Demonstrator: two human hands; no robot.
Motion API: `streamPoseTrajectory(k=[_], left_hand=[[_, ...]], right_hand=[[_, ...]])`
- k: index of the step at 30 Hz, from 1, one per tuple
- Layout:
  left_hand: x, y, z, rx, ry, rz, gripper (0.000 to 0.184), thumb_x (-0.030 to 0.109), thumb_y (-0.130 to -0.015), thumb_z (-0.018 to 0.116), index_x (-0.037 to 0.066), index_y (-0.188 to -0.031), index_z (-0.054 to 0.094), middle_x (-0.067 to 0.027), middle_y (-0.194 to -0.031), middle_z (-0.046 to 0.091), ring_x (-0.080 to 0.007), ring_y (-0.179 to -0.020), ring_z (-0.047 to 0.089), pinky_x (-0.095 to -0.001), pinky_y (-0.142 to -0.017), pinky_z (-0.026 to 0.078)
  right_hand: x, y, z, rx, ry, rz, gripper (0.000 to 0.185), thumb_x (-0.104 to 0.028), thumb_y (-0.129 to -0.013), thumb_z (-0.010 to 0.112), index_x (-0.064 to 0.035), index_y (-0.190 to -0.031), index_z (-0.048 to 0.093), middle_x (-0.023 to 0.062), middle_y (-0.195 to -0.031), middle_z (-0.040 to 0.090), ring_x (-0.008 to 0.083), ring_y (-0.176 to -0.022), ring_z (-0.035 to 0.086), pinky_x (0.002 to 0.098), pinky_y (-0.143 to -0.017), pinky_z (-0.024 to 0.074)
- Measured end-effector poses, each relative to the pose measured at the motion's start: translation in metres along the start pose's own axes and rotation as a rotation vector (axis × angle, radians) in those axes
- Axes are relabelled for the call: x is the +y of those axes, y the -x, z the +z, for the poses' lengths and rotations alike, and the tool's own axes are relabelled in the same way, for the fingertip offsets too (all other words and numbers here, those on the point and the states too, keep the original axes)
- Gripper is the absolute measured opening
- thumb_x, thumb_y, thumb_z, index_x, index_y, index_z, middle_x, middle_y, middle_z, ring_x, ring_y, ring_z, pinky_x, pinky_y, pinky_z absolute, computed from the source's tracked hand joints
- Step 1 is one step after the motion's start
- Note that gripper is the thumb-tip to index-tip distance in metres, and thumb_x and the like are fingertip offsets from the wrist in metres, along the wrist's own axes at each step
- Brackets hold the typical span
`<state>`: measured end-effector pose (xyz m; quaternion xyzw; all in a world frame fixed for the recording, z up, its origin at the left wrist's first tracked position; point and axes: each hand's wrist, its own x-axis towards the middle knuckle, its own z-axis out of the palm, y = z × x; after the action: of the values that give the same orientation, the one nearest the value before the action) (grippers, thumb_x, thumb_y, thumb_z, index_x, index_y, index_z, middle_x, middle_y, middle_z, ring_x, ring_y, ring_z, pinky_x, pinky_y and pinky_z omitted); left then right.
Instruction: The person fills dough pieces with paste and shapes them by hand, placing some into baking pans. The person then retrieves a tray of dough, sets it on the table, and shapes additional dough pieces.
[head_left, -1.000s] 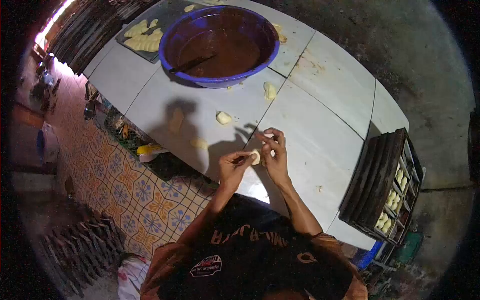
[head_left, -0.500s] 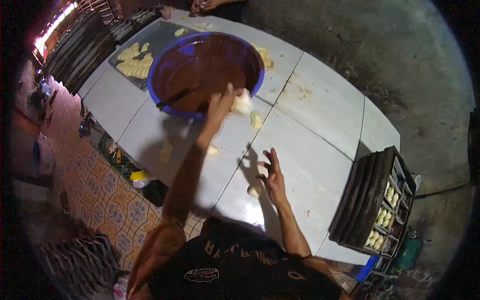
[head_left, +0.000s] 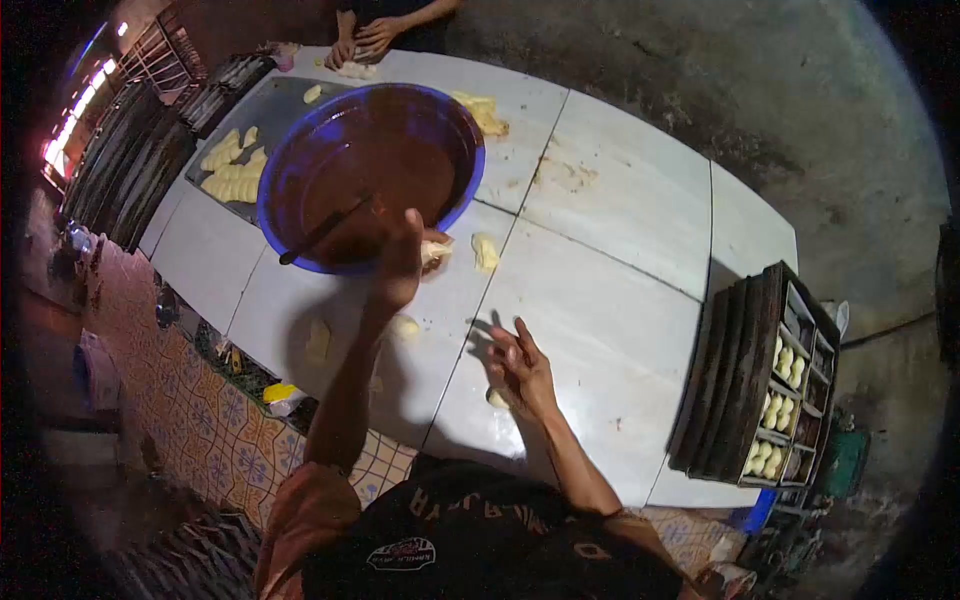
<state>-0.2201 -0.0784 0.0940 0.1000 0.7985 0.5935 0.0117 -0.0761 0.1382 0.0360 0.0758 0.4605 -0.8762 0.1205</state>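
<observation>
My left hand [head_left: 402,262] is beside the near rim of a blue tub [head_left: 478,160] of brown liquid. Its fingers are closed around a piece of pale dough [head_left: 435,252], partly hidden by the hand. Just to the right, another dough piece [head_left: 485,252] lies on the white tiled table [head_left: 600,340]. My right hand [head_left: 524,372] hovers over the table with fingers spread, holding nothing. Below it a small dough ball [head_left: 497,398] is partly covered. More dough [head_left: 404,326] rests near my left forearm.
A dark stick [head_left: 325,230] leans in the tub. Shaped dough pieces [head_left: 235,183] lie on a grey tray [head_left: 290,105]. Stacked dark trays [head_left: 740,380], the outermost with dough in compartments [head_left: 777,412], stand at right. Another person's hands [head_left: 365,40] work dough at the far edge.
My left hand has drawn back toward me with its dough, from over the tub's right rim. My right hand has shifted slightly left, over the small dough ball. The view has moved too.
</observation>
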Motion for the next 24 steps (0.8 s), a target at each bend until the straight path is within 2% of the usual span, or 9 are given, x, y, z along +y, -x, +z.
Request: streamPoseTrajectory(k=[3,6,7,9,13,15,19,22,24], left_hand=[[0.045,0.062,0.039,-0.225,0.757,-0.308,0.031,0.022,-0.095,0.052,0.000,-0.113,0.063,-0.0088,-0.095,0.067,-0.0136,-0.081,0.062,-0.0268,-0.074,0.050],[0.034,0.107,0.082,0.089,0.359,-0.353,0.035,-0.003,-0.085,0.058,-0.003,-0.120,0.058,-0.0114,-0.108,0.065,-0.0165,-0.099,0.062,-0.0282,-0.084,0.051],[0.027,0.118,0.092,0.083,0.355,-0.361,0.035,-0.003,-0.085,0.058,-0.003,-0.120,0.058,-0.0114,-0.108,0.065,-0.0165,-0.099,0.062,-0.0282,-0.084,0.051],[0.013,0.137,0.109,0.254,0.020,-0.129,0.036,-0.006,-0.084,0.060,-0.003,-0.120,0.059,-0.0131,-0.109,0.066,-0.0150,-0.097,0.062,-0.0273,-0.082,0.051],[-0.002,0.160,0.119,0.244,0.137,-0.154,0.034,-0.003,-0.084,0.056,-0.002,-0.118,0.061,-0.0157,-0.100,0.069,-0.0136,-0.086,0.065,-0.0259,-0.073,0.050],[0.007,0.163,0.118,0.158,0.124,-0.184,0.029,-0.004,-0.085,0.055,-0.005,-0.113,0.062,-0.0138,-0.092,0.070,-0.0127,-0.082,0.065,-0.0252,-0.070,0.050],[-0.001,0.172,0.116,0.131,0.373,-0.296,0.021,-0.004,-0.086,0.051,-0.007,-0.104,0.061,-0.0149,-0.091,0.067,-0.0197,-0.083,0.066,-0.0279,-0.073,0.053],[0.023,0.176,0.095,-0.183,1.344,-0.612,0.041,-0.004,-0.087,0.045,-0.010,-0.127,0.041,-0.0230,-0.117,0.055,-0.0343,-0.102,0.061,-0.0482,-0.086,0.056],[0.048,0.186,0.096,-0.202,1.165,-0.614,0.047,-0.007,-0.089,0.044,-0.006,-0.136,0.035,-0.0226,-0.114,0.057,-0.0336,-0.103,0.062,-0.0444,-0.086,0.056]], right_hand=[[-0.008,-0.014,0.020,0.049,-0.386,0.227,0.041,-0.019,-0.098,0.049,0.0042,-0.131,0.042,0.0163,-0.111,0.059,0.0126,-0.076,0.061,0.0194,-0.060,0.0511],[-0.008,-0.005,0.021,0.167,-0.024,0.136,0.027,-0.014,-0.095,0.055,0.0038,-0.115,0.057,0.0123,-0.090,0.063,0.0117,-0.078,0.060,0.0207,-0.065,0.0501],[0.002,-0.002,0.019,0.173,-0.030,0.140,0.027,-0.014,-0.095,0.055,0.0038,-0.115,0.057,0.0123,-0.090,0.063,0.0117,-0.078,0.060,0.0207,-0.065,0.0501],[0.016,0.004,0.017,0.136,0.448,-0.329,0.029,-0.012,-0.093,0.058,0.0030,-0.117,0.057,0.0091,-0.088,0.063,0.0083,-0.073,0.057,0.0186,-0.059,0.0471],[-0.020,0.044,0.039,0.296,0.372,-0.092,0.030,-0.008,-0.089,0.062,0.0031,-0.117,0.059,0.0045,-0.101,0.060,0.0109,-0.081,0.055,0.0236,-0.069,0.0478],[-0.008,0.034,0.015,0.197,0.675,-0.408,0.025,-0.001,-0.078,0.070,0.0036,-0.102,0.065,0.0084,-0.090,0.057,0.0138,-0.075,0.056,0.0255,-0.067,0.0480],[-0.022,0.062,-0.002,-0.183,0.959,-0.434,0.020,0.000,-0.074,0.072,-0.0017,-0.094,0.069,0.0112,-0.094,0.058,0.0217,-0.086,0.060,0.0315,-0.076,0.0508],[-0.020,0.072,-0.014,-0.141,1.021,-0.554,0.016,0.002,-0.075,0.069,0.0004,-0.091,0.068,0.0120,-0.099,0.057,0.0240,-0.091,0.061,0.0332,-0.079,0.0508],[-0.022,0.074,-0.022,-0.081,1.012,-0.623,0.008,0.003,-0.079,0.064,0.0036,-0.088,0.066,0.0109,-0.101,0.056,0.0216,-0.091,0.060,0.0311,-0.077,0.0493]])
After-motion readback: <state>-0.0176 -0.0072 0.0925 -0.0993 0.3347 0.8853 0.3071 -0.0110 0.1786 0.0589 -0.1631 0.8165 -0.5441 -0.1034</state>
